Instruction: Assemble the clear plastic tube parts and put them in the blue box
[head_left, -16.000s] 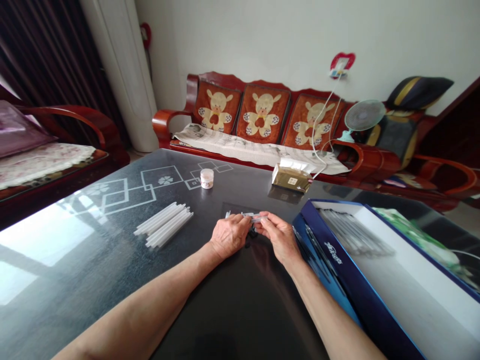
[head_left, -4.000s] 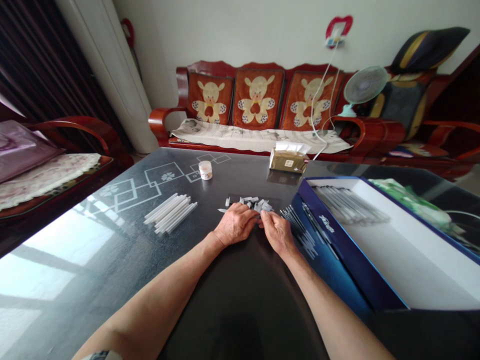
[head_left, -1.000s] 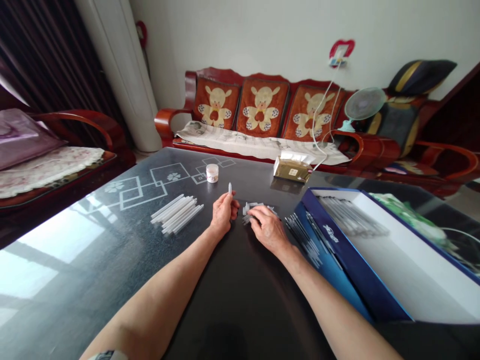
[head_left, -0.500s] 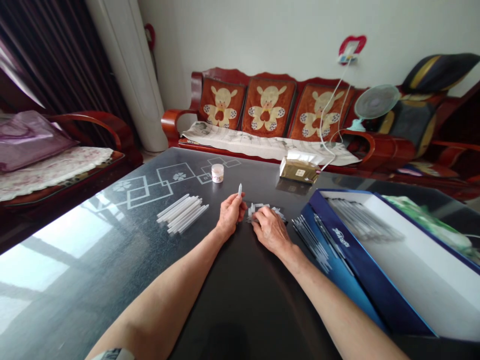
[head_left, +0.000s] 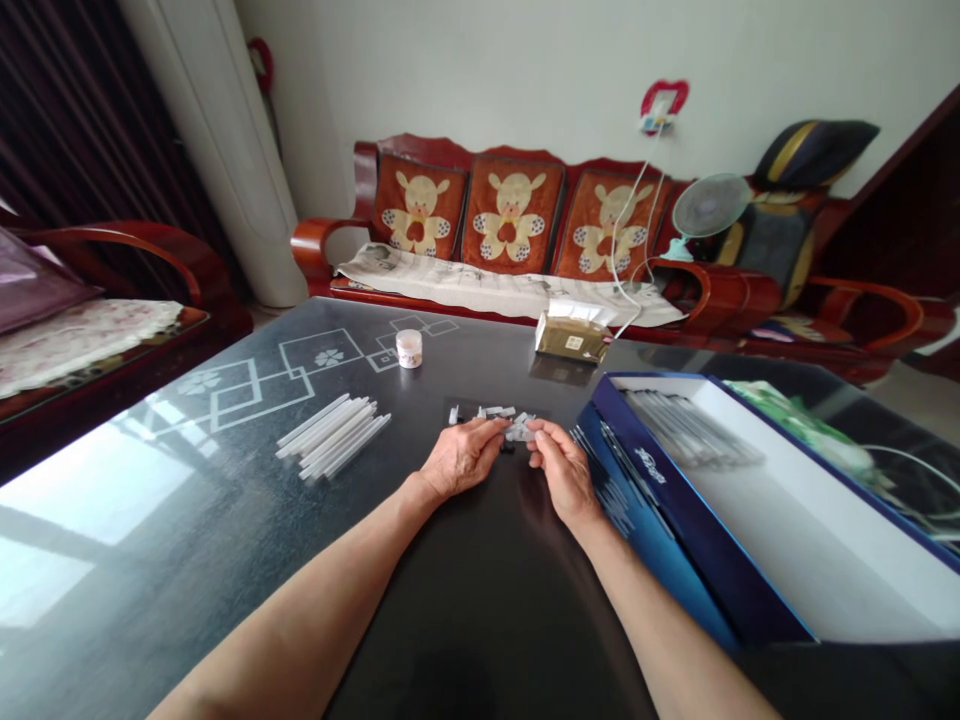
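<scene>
My left hand (head_left: 463, 460) is at the near side of a small heap of clear plastic pieces (head_left: 498, 411), its fingers bent together over the heap's edge. Whatever it grips is hidden. A small whitish piece (head_left: 454, 414) shows just beyond its knuckles; whether it is held or lying there is unclear. Opposite, my right hand (head_left: 562, 472) pinches a small clear plastic piece (head_left: 528, 434) between thumb and forefinger. To the left lies a bundle of white pen tubes (head_left: 334, 436). Thin dark-tipped rods like pen refills (head_left: 611, 490) rest on blue card to the right.
A blue box (head_left: 697, 500) with a white inside holds more thin rods (head_left: 686, 425). Further back on the dark table (head_left: 225, 500) stand a small round jar (head_left: 409, 349) and a tissue box (head_left: 574, 336). Green-white packaging (head_left: 795, 430) lies beyond the blue box.
The left hand has turned over and come to the heap; the white tube upright in it before is no longer plainly visible. The right hand has drawn back, pinching a clear piece. The view has shifted right.
</scene>
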